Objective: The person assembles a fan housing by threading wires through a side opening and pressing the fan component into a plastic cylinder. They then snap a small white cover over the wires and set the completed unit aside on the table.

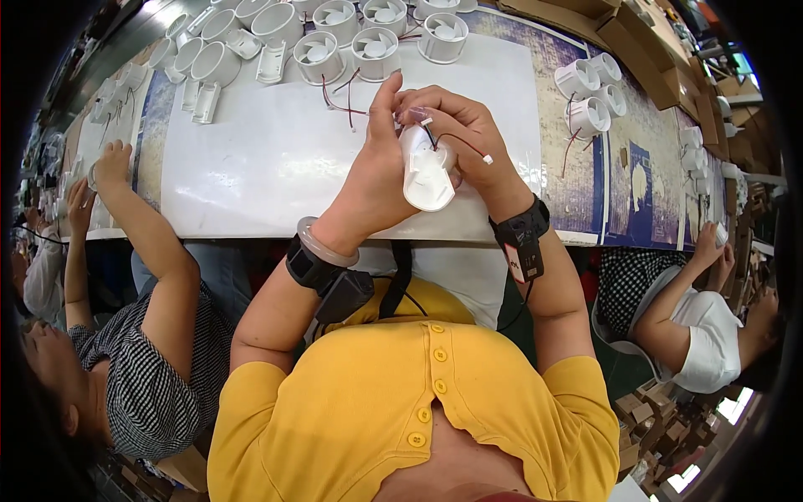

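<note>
My left hand (376, 163) and my right hand (470, 138) meet above the table, both closed around a white plastic housing (428, 182). Its rounded end points toward me. From its upper part come thin dark and red wires (456, 136), one ending in a small white connector (488, 159). My right fingertips are bent over the top of the housing beside the wires; what they pinch there is partly hidden. Just beyond my hands stand white round fan units (375, 52) with several blades and loose red and black leads.
White cylindrical shells (216, 64) and small curved covers (205, 102) stand at the far left on the white table sheet (251, 176). More fan units (588, 117) sit at the right, near a cardboard box (640, 46). Co-workers' arms (144, 197) and hands (711, 251) are at both sides.
</note>
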